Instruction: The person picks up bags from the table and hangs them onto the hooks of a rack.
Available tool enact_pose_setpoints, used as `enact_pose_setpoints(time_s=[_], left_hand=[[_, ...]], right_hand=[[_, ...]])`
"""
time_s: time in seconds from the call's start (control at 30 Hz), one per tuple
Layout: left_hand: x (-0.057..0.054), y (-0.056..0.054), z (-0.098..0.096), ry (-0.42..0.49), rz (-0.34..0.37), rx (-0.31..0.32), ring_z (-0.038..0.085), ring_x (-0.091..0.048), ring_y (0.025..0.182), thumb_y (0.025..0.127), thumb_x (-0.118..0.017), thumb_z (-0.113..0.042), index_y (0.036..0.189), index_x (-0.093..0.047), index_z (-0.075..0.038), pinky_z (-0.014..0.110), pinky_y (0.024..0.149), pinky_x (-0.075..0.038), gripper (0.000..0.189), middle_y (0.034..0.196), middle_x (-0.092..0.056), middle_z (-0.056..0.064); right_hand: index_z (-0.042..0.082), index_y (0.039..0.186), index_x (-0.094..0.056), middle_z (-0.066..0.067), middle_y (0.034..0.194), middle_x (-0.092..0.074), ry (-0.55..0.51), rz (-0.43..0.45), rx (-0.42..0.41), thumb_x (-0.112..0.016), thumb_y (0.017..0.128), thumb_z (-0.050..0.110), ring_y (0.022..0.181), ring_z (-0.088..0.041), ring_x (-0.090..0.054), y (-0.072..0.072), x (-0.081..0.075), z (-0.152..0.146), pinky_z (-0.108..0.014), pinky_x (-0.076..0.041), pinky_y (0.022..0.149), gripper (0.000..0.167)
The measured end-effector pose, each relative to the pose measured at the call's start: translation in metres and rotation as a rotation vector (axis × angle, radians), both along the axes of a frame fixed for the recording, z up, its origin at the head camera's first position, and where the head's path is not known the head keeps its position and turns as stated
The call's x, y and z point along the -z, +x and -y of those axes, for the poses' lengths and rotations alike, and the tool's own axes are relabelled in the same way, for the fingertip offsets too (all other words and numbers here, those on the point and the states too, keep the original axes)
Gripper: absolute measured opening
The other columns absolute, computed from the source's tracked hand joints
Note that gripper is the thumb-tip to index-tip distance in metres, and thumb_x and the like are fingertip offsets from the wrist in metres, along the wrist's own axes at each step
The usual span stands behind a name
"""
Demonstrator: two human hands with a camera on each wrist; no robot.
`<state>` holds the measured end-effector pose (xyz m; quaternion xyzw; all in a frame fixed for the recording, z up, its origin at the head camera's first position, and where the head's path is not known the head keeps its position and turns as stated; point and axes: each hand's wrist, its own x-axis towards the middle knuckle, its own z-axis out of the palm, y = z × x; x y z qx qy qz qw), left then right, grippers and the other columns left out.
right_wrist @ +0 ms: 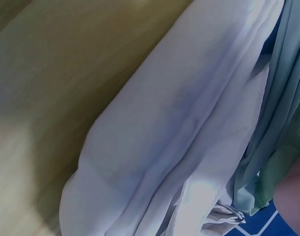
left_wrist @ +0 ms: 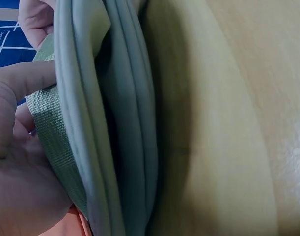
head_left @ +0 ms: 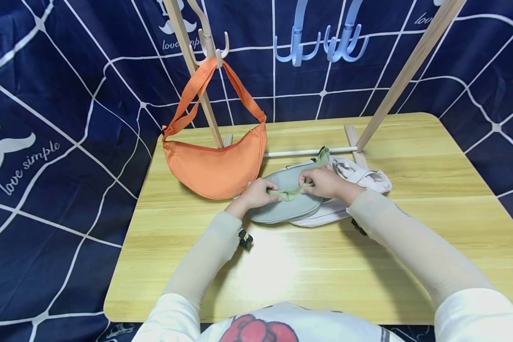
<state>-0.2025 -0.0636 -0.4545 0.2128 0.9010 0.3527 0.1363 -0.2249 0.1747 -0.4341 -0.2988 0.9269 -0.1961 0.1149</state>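
Nearest you, on the near side of the green bag [head_left: 278, 211], is a white shirt [head_left: 337, 327] with a red print. The green bag itself lies on the wood-look table [head_left: 175, 266], right under both your hands. Your left hand [head_left: 261, 192] pinches the green strap [head_left: 288, 194] between thumb and fingers, over the left part of the bag. Your right hand [head_left: 322, 182] has its fingers curled, pinching that same strap further right. White bag [head_left: 325, 215] sits partly under the green one and sticks out to its right, pretty crumpled.

Beyond the green bag to the left, the orange bag [head_left: 218, 171] hangs by its strap from a beige hook [head_left: 208, 47]. Past the green bag, higher up, are two blue hooks [head_left: 297, 52] with no strap on either.

Progress-wise, I'd call it early — one bag is up, the green one is in your hands but down on the table, and the white one isn't up either.

Writing: the navy cloth [head_left: 90, 90] behind everything says "love simple" [head_left: 30, 166] left of the green bag. I can't read any brand on the bags, and the tiny lettering on your right sleeve [head_left: 406, 237] is too small.
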Motion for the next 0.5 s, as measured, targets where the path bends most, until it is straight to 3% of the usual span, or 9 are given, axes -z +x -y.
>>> enact_pose_setpoints(time_s=[0.2,0.3,0.5], left_hand=[[-0.002,-0.001,0.004,0.028,0.022,0.041,0.012,-0.052,0.077,0.086,-0.071,-0.016,0.089,-0.067,-0.008,0.031,0.083,-0.038,0.009,0.084,-0.062,-0.002],[-0.004,-0.003,0.008,0.092,0.05,0.056,0.011,-0.047,0.073,0.086,-0.07,-0.01,0.09,-0.065,-0.006,0.025,0.072,-0.04,0.008,0.082,-0.059,-0.001],[-0.011,-0.005,0.015,0.198,0.138,0.09,0.011,-0.051,0.065,0.087,-0.067,-0.004,0.092,-0.063,-0.002,0.022,0.063,-0.038,0.008,0.077,-0.064,0.003]], right_hand=[[0.016,0.081,-0.061,0.007,0.078,-0.062,-0.092,0.038,0.025,-0.076,0.082,0.023,0.076,-0.016,-0.056,0.0,-0.004,-0.004,-0.046,-0.033,0.089,0.017],[0.014,0.08,-0.062,0.004,0.078,-0.06,-0.138,0.064,0.034,-0.077,0.081,0.021,0.074,-0.015,-0.054,-0.001,-0.008,-0.004,-0.04,-0.042,0.08,0.017],[0.011,0.079,-0.062,0.002,0.075,-0.058,-0.237,0.112,0.007,-0.078,0.08,0.018,0.071,-0.016,-0.052,-0.002,-0.019,-0.003,-0.034,-0.043,0.07,0.017]])
